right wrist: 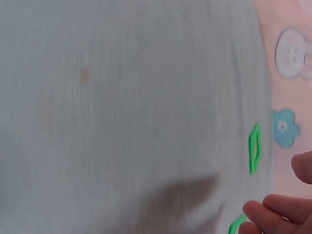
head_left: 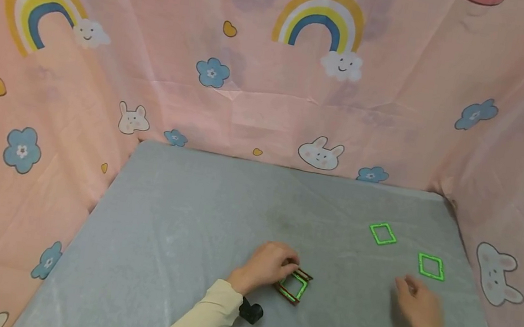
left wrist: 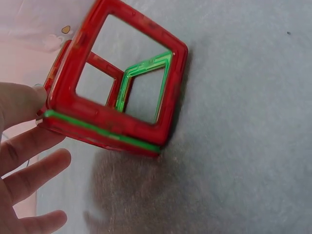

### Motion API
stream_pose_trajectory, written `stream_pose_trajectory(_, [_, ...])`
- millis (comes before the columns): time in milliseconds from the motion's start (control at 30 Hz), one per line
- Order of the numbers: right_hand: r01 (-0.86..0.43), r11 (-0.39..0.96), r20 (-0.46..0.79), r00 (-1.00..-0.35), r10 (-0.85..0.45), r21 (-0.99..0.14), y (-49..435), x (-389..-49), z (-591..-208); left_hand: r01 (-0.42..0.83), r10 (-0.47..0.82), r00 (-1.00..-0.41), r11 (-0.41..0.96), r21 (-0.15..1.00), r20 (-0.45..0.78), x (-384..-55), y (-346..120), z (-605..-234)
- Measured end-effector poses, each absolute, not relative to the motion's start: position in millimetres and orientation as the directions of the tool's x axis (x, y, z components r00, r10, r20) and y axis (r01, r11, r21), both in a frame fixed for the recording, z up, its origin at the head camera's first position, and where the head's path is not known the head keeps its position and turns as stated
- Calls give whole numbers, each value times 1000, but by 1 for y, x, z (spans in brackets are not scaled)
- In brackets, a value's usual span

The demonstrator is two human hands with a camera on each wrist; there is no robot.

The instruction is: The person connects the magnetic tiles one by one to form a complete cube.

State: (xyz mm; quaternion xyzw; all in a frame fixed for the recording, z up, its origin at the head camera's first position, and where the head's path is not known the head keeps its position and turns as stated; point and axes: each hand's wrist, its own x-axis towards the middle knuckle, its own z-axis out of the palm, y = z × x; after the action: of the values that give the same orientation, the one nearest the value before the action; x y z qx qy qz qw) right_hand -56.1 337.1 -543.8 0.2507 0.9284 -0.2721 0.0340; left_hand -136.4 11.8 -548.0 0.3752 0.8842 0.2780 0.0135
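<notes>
Lower centre: left hand (head_left: 267,265) pinches red-green frame (left wrist: 113,117) at one edge. Probably light, stiff; best gripped by rims. Lower right: right hand (head_left: 422,313), fingers apart, unladen

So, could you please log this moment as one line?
Left hand: pinches red-and-green plastic open-sided box; right hand: holds nothing, near hollow green square frames; frames: two, on grey surface

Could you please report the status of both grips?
Left grip pinching red-and-green frame structure. Right grip empty, by the nearer green square. No obstruction visible.
</notes>
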Motion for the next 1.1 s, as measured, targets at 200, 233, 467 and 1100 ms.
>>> stream_pose_trajectory(200, [536,750,-225,-844,487,-387,370,-58,-541,643,659,-732,586,493,173,-136,9,-548])
stream_pose_trajectory(233, [542,756,-232,-840,490,-367,375,-58,-541,644,658,-733,587,492,174,-136,9,-549])
stream_pose_trajectory(467, [539,791,-262,-840,476,-291,399,-63,-545,637,653,-739,598,486,165,-136,6,-548])
stream_pose_trajectory(1100, [534,836,-362,-810,461,-130,421,-99,-557,607,651,-751,616,502,110,-134,3,-549])
